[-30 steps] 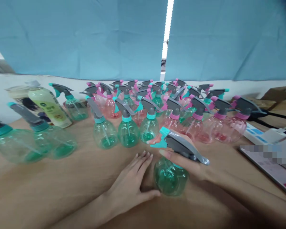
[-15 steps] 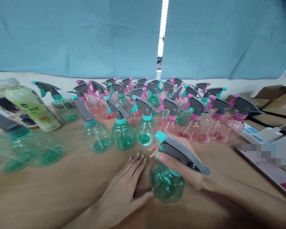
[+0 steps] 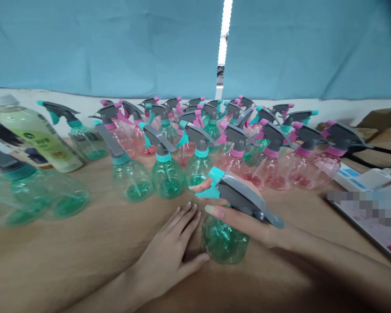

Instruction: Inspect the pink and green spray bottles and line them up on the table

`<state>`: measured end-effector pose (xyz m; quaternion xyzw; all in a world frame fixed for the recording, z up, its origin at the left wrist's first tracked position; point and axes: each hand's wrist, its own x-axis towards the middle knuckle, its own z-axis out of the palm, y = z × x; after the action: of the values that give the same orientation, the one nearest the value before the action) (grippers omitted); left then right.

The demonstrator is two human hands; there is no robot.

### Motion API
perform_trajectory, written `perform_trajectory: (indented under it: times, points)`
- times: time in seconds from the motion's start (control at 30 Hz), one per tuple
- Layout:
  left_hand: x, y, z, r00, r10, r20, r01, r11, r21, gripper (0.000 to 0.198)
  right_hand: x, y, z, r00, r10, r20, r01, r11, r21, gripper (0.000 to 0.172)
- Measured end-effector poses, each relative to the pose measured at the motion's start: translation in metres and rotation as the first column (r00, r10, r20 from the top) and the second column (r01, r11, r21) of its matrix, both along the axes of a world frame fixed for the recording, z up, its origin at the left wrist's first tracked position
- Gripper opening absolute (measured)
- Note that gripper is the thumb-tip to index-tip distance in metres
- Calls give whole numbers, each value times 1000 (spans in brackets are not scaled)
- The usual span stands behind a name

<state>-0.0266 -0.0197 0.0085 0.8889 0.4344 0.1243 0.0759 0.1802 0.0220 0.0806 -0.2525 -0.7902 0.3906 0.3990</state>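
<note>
Green-tinted plastic, the spray bottle [image 3: 224,241] sits near the front edge of the bench [image 3: 84,243]. Its grey trigger head [image 3: 244,200] is already on the neck, where the right hand [image 3: 247,217] closes around it, while the left hand [image 3: 169,256] lies flat and open, thumb against its body. Toward the far edge, green and pink bottles [image 3: 234,143] crowd together, all with heads fitted.

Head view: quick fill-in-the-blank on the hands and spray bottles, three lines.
1. The right hand grips a spray bottle whose body is tinted ____.
2. The left hand lies palm-____ on the table, thumb by that bottle's base.
3. The bottles at the far right have ____ collars under grey triggers.
Missing words: green; down; pink.
</note>
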Motion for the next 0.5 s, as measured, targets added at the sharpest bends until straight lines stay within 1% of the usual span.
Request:
perform_trajectory:
  times: [0.1, 0.23, 0.4, 0.5]
  points:
    - [0, -1, 1, 1000, 5, -10, -5, 1000, -18, 69, 0, 1, 0, 998, 22, -53, -27, 995, -95, 25]
    - [0, -1, 1, 1000, 4, -8, -4, 1000, -26, 70, -1, 2, -3, 996, 45, -83, -55, 990, -127, 29]
    - [0, -1, 1, 1000, -1, -23, 0, 1000, -30, 70, -1, 1, -2, 997, 40, -73, -53, 981, -185, 32]
    - [1, -1, 2, 1000, -4, -15, 4, 999, -35, 70, 0, 1, -3, 996, 64, -61, -76, 972, -221, 34]
